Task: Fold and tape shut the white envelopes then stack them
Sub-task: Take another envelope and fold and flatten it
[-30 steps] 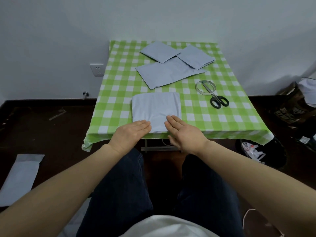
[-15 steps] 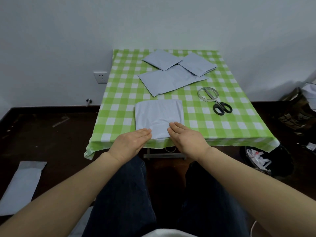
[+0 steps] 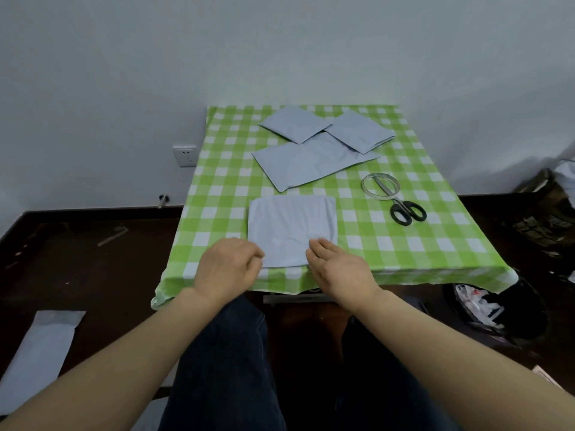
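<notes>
A folded white envelope (image 3: 292,228) lies on the green checked tablecloth (image 3: 217,194) near the table's front edge. My left hand (image 3: 228,269) has its fingers curled shut at the envelope's near left corner and seems to pinch it. Flat and open, my right hand (image 3: 339,269) rests its fingertips on the near right part of the same envelope. Farther back lie two folded envelopes (image 3: 295,122) (image 3: 357,130) and one long unfolded envelope (image 3: 311,160). A ring of clear tape (image 3: 364,186) and black-handled scissors (image 3: 407,211) sit to the right.
Another white envelope (image 3: 40,353) lies on the dark floor at the left. A black bin (image 3: 485,309) with paper scraps stands by the table's right front corner. A wall socket (image 3: 185,155) is left of the table. Bags sit at the far right.
My left hand went from lying flat on the envelope to fingers curled at its near left corner. The right hand stays flat. The camera tilted up slightly.
</notes>
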A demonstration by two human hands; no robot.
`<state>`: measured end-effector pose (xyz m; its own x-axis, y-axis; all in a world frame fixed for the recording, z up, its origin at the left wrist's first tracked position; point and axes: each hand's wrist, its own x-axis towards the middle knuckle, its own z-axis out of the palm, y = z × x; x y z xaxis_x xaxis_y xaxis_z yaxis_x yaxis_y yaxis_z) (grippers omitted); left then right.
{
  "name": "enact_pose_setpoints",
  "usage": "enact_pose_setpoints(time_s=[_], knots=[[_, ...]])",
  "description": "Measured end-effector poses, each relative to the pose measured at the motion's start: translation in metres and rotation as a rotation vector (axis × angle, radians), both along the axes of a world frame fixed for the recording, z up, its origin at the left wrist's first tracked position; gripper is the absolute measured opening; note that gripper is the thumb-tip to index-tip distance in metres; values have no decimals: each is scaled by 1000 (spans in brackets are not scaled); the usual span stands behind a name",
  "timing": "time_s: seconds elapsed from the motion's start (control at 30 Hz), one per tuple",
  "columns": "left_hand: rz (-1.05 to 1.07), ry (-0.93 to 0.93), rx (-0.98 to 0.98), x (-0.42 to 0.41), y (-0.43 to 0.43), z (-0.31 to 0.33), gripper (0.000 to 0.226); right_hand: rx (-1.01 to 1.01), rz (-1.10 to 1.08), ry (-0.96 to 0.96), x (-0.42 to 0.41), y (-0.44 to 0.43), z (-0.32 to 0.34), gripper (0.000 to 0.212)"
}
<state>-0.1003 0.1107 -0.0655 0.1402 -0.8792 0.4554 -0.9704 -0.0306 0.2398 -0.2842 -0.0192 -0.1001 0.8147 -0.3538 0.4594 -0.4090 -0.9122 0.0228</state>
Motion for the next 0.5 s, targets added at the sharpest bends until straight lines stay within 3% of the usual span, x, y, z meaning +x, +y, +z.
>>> enact_pose_setpoints(time_s=[0.1, 0.17, 0.27, 0.5], knots=[[-22, 12, -16, -18, -40, 16, 31, 0, 4, -23, -1, 0, 1, 38], [-32, 20, 183, -32, -68, 16, 44, 11, 7, -36, -2, 1, 0, 39], [150, -50, 438, -37, -93, 8, 53, 34, -1, -27, -2, 2, -2, 42], [220, -76, 601, -33, -96, -5, 59, 47, -16, 21, -2, 3, -4, 45]])
